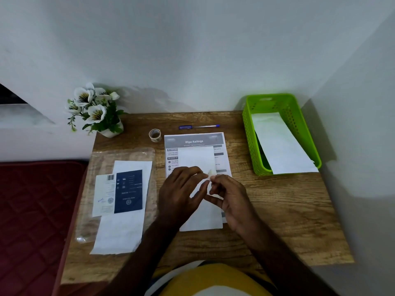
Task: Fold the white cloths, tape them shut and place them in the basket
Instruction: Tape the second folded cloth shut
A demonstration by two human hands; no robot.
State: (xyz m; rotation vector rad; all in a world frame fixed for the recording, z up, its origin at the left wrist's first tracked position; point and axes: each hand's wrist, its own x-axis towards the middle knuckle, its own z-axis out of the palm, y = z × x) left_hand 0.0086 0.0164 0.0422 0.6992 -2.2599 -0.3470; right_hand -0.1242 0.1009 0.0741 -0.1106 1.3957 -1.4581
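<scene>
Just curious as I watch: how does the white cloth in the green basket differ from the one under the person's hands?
The cloth in the basket lies slanted, one end poking over the green basket rim; the cloth under the hands lies flat on the printed sheet.

The basket cloth is untouched; the left hand and right hand are over the other, pinching a small piece of tape.

Both are white, folded, long rectangles.

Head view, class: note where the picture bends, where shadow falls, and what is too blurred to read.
Head view: wide-angle lens bows the table edge and walls outward; soft shadows fall behind the flowers and right of the green basket; the printed sheet shows only its heading, the body text too blurred to read.
</scene>
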